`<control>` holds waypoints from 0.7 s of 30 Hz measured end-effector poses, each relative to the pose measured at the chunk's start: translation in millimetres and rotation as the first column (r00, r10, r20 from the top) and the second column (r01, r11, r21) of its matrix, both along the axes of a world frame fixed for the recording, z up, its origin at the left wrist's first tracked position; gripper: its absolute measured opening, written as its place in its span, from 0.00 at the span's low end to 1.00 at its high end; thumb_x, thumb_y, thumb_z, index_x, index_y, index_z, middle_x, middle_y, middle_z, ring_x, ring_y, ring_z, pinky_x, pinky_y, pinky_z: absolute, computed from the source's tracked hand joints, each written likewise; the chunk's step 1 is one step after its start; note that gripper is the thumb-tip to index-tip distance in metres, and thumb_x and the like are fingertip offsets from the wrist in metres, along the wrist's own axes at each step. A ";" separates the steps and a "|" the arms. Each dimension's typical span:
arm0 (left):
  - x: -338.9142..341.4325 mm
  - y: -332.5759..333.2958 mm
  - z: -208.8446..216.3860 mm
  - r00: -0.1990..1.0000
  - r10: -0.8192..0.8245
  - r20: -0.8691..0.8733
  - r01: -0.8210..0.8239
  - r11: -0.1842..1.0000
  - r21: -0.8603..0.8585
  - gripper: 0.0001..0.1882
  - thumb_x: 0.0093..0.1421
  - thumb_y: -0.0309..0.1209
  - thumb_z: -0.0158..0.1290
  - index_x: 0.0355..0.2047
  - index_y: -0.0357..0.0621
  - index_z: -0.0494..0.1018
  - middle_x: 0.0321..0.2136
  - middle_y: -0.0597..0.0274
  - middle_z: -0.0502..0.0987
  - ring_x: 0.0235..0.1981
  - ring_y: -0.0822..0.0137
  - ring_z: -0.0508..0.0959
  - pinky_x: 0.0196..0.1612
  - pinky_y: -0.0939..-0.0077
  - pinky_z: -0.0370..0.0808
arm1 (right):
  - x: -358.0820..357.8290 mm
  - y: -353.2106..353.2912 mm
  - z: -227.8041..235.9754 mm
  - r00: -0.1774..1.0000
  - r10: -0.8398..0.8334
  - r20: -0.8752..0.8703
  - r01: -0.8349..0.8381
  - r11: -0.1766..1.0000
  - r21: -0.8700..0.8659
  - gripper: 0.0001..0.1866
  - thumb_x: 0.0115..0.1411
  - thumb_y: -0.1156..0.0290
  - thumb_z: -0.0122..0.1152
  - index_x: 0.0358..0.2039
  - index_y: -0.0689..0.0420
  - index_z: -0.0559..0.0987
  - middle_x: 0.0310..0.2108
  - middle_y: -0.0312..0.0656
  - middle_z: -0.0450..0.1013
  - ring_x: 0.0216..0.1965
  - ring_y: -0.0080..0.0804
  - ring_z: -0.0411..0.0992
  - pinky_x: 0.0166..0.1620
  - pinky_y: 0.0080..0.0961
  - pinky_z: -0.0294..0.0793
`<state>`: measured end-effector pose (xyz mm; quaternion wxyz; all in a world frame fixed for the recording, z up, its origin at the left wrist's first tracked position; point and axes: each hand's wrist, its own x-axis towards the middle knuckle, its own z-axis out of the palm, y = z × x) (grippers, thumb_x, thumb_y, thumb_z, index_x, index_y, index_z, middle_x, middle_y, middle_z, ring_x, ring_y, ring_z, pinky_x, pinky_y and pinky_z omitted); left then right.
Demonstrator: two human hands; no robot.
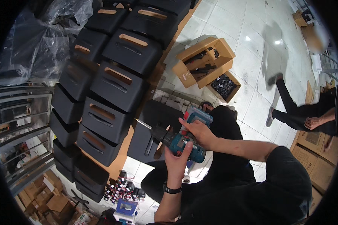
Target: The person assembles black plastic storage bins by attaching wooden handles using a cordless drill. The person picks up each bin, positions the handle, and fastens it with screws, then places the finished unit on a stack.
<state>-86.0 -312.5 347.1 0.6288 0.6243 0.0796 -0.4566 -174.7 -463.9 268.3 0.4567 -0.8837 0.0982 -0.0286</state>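
Note:
A teal and black cordless drill (178,143) is held between my two hands, its long bit pointing to the far left. My left hand (177,161), with a dark watch at the wrist, is closed round the underside of the drill's body. My right hand (201,134) grips the drill near its handle, beside the teal battery (199,115). Beneath the drill lies a black case (139,144) with a black carry handle (150,145) on it. The drill and my hands cover part of this case. Whether the bit touches anything, I cannot tell.
Rows of black cases (118,86) with slots and handles stand on brown cardboard to the left. An open carton (186,77) of black parts sits beyond, beside a smaller box (234,90). Small wired parts (124,189) lie near left. Another person (308,112) is at the right.

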 end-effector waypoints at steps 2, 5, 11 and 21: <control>-4.0 5.3 -42.4 0.986 0.057 0.156 -0.055 0.998 -0.018 0.30 0.60 0.29 0.69 0.59 0.37 0.67 0.44 0.61 0.78 0.43 0.74 0.79 0.46 0.77 0.79 | 10.1 -0.4 -24.6 0.995 0.096 0.000 -0.095 0.990 -0.104 0.55 0.51 0.77 0.68 0.77 0.58 0.50 0.47 0.48 0.76 0.47 0.52 0.73 0.55 0.43 0.69; -6.2 16.3 -77.2 0.973 0.129 0.189 -0.121 0.991 -0.051 0.28 0.60 0.28 0.69 0.56 0.38 0.69 0.41 0.63 0.79 0.41 0.75 0.80 0.47 0.78 0.78 | 20.2 1.0 -61.6 0.976 0.217 0.017 -0.215 0.974 -0.069 0.60 0.45 0.78 0.73 0.76 0.61 0.48 0.53 0.52 0.72 0.51 0.55 0.71 0.58 0.43 0.67; -9.5 56.1 -110.0 0.928 0.232 0.292 -0.217 0.973 -0.082 0.26 0.60 0.30 0.69 0.54 0.39 0.71 0.44 0.61 0.80 0.42 0.71 0.79 0.49 0.72 0.76 | 37.5 -6.6 -67.6 0.827 0.562 -0.016 -0.554 0.811 -0.188 0.62 0.49 0.74 0.74 0.77 0.59 0.43 0.58 0.57 0.68 0.58 0.56 0.69 0.62 0.47 0.66; -28.4 175.0 -65.8 0.711 0.239 0.661 -0.390 0.917 0.088 0.27 0.68 0.45 0.54 0.59 0.38 0.73 0.54 0.54 0.78 0.52 0.60 0.78 0.56 0.61 0.75 | -269.0 -230.1 -306.2 0.343 -0.915 0.212 0.895 0.387 0.221 0.19 0.62 0.65 0.65 0.52 0.60 0.80 0.35 0.44 0.83 0.37 0.29 0.81 0.46 0.29 0.79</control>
